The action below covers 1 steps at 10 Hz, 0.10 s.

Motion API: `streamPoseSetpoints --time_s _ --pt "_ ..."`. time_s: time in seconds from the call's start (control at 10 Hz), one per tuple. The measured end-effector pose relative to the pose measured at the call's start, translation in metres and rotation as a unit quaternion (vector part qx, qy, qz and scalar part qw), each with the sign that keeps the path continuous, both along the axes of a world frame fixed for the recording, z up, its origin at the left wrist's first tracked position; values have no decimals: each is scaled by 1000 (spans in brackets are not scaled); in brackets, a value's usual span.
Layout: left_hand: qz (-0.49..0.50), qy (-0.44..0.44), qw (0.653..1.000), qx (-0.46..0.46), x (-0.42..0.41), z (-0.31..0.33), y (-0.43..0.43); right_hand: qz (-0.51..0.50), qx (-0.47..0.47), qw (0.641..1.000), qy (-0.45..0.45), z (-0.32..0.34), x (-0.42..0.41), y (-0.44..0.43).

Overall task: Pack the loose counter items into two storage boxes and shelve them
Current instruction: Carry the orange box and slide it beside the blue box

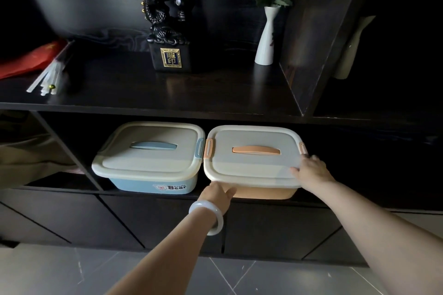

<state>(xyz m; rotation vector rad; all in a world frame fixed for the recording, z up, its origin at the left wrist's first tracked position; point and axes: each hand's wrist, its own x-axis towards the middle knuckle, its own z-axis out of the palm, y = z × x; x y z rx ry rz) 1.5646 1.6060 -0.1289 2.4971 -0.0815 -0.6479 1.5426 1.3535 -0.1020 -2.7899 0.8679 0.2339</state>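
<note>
I saw the left hand (219, 193), fingers flat, pressing the front of the peach plastic storage box with a cream lid (251, 163); the right hand (310, 170) gripped its right lid corner. The box sat closed in the dark wooden shelf bay (335, 201), touching the blue plastic storage box (148, 158), with open room to its right and its contents hidden

We are losing fingertips of the left grip (219, 193) under the orange box (263, 193); the red flag (26, 60) is running off frame left.
</note>
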Motion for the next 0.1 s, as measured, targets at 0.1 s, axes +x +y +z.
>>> streamPoseSetpoints --time_s 0.1 --pt "-32 -52 996 65 -4 21 -4 63 -21 998 -8 13 -11 11"
